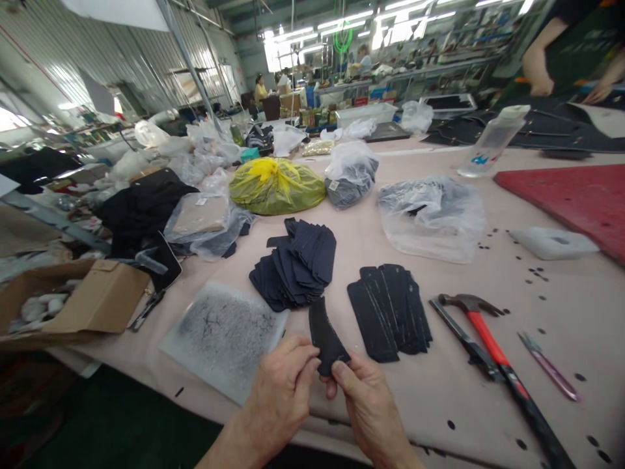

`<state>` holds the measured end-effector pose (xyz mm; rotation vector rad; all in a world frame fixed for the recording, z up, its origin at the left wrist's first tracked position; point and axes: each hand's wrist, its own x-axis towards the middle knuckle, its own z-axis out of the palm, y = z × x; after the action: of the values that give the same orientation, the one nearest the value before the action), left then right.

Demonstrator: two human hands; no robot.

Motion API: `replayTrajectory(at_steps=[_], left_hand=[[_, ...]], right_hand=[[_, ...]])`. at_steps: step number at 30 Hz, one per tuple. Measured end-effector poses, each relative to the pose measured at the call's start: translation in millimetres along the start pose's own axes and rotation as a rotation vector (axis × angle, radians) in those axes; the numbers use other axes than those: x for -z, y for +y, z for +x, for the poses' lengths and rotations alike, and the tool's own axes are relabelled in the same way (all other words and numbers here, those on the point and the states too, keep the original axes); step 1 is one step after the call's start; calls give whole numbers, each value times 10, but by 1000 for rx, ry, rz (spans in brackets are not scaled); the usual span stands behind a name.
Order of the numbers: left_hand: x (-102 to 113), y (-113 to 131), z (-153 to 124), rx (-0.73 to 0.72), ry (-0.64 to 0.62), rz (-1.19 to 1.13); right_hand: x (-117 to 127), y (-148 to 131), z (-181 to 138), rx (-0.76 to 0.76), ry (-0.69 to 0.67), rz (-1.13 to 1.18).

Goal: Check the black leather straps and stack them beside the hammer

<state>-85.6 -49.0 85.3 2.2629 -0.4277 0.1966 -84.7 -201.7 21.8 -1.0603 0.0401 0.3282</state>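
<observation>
A small dark fabric piece (326, 335) with a curved edge is held up over the front of the table. My right hand (368, 394) pinches its lower right corner between thumb and fingers. At its lower left edge, my left hand (288, 378) has thumb and fingertips pressed together on the piece. Just beyond lies a heaped stack of dark blue fabric pieces (297, 264). To the right, black pieces with pale lines (389, 312) are fanned out flat. A translucent board with dark marks (222, 332) lies left of my hands.
On the right lie a claw hammer (493, 339), a long dark tool (463, 339) and pink-handled snips (549, 366). Behind are a yellow bag (276, 185), a clear plastic bag (432, 221) and a bottle (493, 143). A cardboard box (97, 296) sits left. A co-worker's arm (540, 58) shows top right.
</observation>
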Motion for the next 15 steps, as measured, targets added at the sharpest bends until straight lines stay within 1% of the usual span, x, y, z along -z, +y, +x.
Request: replayTrajectory(at_steps=[6,10,13,15], left_hand=[[62,40,15,-32,-102,28],[70,38,-2,-46,-184,81],[20,-4,-59,-51,-198,125],[-33,-58,-112,-45,-164,147]], right_hand=[[18,-113,-60,132,-22,-386],[-7,-173,-72,224,-28,-579],[-41,-169,-87,321,-30,-681],[-64,-152,-114,371,-48,-720]])
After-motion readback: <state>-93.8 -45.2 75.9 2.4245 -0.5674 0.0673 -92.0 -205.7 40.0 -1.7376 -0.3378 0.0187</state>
